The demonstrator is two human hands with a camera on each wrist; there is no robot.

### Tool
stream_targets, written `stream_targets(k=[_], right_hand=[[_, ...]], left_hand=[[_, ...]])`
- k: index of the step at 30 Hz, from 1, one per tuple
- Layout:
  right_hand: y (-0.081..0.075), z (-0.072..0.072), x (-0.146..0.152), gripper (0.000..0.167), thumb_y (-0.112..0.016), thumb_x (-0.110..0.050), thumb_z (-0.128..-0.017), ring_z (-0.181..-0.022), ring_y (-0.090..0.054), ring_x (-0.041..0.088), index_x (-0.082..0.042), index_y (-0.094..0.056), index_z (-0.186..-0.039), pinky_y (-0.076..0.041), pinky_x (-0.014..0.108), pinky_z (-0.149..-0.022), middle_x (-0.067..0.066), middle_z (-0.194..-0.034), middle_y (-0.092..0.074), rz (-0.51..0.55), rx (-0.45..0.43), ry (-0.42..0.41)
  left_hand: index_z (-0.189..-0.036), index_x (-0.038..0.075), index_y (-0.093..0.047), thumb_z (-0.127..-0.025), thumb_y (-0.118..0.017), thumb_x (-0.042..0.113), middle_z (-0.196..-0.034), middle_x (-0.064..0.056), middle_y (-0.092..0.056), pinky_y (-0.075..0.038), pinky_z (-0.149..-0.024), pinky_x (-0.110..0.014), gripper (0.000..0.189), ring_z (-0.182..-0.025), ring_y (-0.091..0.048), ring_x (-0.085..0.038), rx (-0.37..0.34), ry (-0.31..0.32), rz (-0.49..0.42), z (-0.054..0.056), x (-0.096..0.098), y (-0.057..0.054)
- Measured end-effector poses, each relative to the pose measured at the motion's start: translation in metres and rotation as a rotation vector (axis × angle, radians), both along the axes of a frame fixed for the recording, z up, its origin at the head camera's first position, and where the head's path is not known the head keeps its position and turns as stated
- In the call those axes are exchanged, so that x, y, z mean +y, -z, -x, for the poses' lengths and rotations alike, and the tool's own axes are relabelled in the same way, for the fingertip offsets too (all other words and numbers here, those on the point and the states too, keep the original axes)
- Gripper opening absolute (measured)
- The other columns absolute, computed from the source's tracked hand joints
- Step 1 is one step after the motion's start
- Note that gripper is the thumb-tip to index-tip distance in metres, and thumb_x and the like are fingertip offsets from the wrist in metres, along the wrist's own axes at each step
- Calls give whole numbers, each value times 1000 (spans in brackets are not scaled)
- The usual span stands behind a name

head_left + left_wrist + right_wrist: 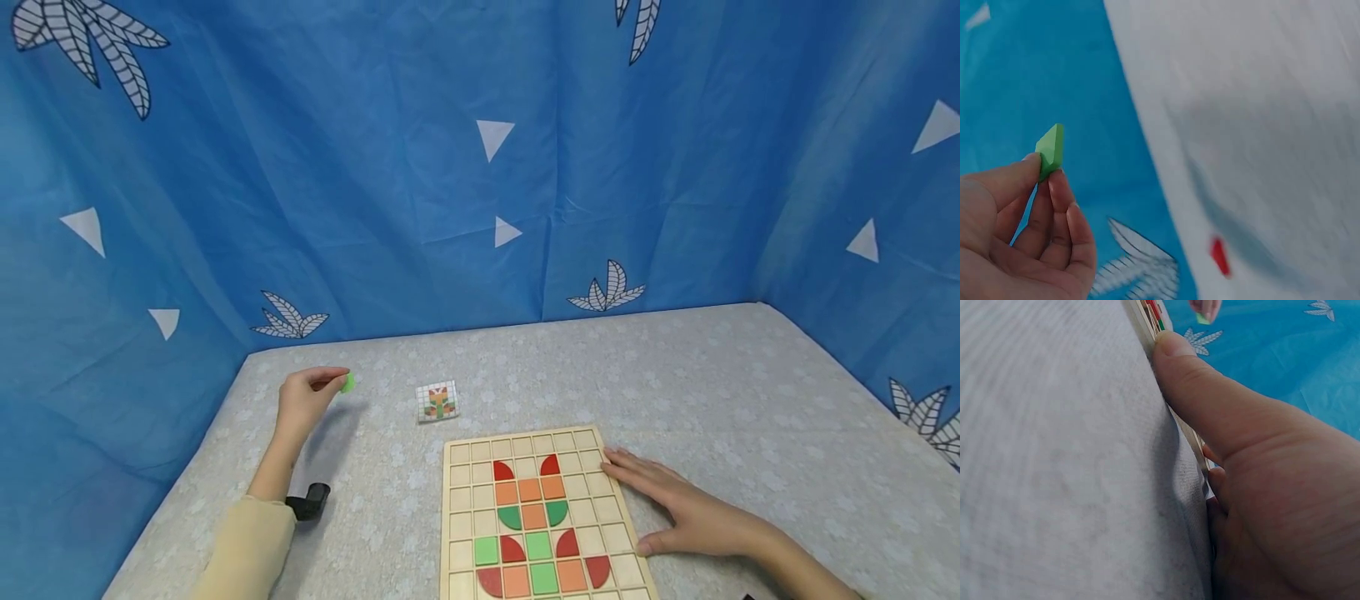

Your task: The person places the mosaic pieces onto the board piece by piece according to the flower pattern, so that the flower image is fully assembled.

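My left hand pinches a light green square tile between thumb and fingertips, raised above the left side of the table. On the right, my right hand touches the right edge of a wooden grid board, fingers stretched out and thumb against the rim. Red quarter-round tiles, orange squares, dark green quarter-rounds and light green squares fill cells in the board's middle columns. The board's near edge is cut off by the frame.
Behind the board lies a small pattern card with a coloured figure on a grid. A blurred red piece shows on the grey patterned tablecloth in the left wrist view. Blue curtains close off the back and sides.
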State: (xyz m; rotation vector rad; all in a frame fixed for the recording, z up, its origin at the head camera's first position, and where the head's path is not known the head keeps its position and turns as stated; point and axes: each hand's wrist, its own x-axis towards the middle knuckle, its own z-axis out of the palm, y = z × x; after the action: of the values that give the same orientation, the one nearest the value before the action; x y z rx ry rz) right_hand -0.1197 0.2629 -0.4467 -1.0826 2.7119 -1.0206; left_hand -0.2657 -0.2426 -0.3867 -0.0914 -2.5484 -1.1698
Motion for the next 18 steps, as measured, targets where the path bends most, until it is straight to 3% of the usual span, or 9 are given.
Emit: stream_targets(k=[3,7,10,18], right_hand=[[0,0,0,84,-72,-40,-79,-137,-18,19,-13,-30,-147,-28,39,-98,10,-152,-22,6,12,-10],[-2,1,-1,84,-71,-40,-79,-137,-19,21,-12,-30,-147,-24,30,-100,12,-151,-22,24,26,-23],[-2,2,-2,84,-71,-40,-79,-137,-19,22,-12,-31,-147,-23,30,-101,11,-151,-22,29,22,-22],[-3,0,-2,84,-71,-41,-79,-137,-19,21,-12,-31,-147,-26,34,-100,11,-151,-22,26,4,-11]], left_hand=[[-104,-2,-70,-91,-63,10,-98,-16,-66,-49,-67,-27,19,-82,-62,-25,6,79,10,-8,20,-12],[-105,0,-70,-90,-63,7,-98,-14,-67,-51,-70,-33,18,-84,-63,-25,6,170,18,-20,50,-25],[-103,2,-71,-89,-64,5,-95,-11,-67,-51,-69,-36,16,-82,-63,-23,16,240,23,-30,70,-30],[-99,7,-73,-86,-66,1,-93,-3,-68,-50,-63,-30,16,-78,-62,-14,19,408,17,-53,112,-34]])
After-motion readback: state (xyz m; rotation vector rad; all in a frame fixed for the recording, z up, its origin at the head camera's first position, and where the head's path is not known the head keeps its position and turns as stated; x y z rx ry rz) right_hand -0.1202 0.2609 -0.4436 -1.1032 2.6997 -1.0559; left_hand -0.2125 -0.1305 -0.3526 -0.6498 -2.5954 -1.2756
